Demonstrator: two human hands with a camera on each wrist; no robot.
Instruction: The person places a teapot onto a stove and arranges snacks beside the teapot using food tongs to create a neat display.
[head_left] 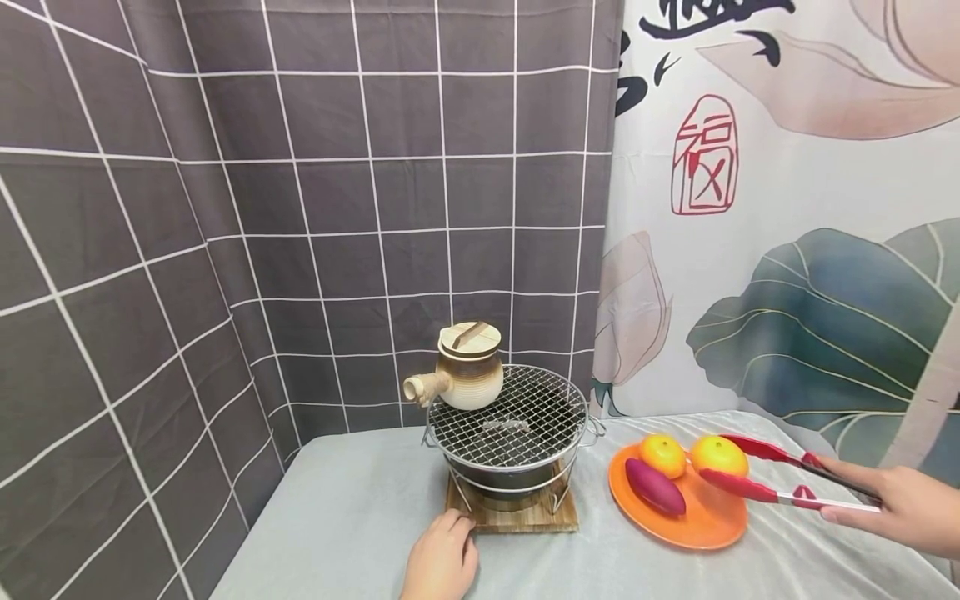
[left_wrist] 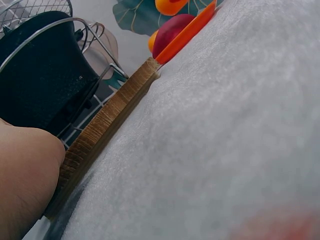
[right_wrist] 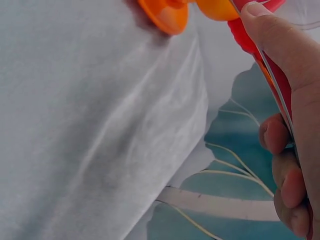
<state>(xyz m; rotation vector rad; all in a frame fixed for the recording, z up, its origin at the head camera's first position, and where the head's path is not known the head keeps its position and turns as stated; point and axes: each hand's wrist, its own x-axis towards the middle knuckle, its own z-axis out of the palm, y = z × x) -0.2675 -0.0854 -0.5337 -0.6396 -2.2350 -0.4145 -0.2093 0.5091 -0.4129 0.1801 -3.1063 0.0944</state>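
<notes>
My right hand grips a pair of tongs with red tips and metal arms. The tong tips stand on either side of the right-hand orange, over an orange plate; whether they touch it I cannot tell. Another orange and a purple sweet potato lie on the plate. My left hand holds the front left corner of a wooden board, its fingertips partly hidden. On this board stands a round grill with a wire mesh.
A clay teapot with a side handle and wooden lid sits at the mesh's back left. A pale cloth covers the table. Behind hang a grey grid curtain and a printed lotus curtain.
</notes>
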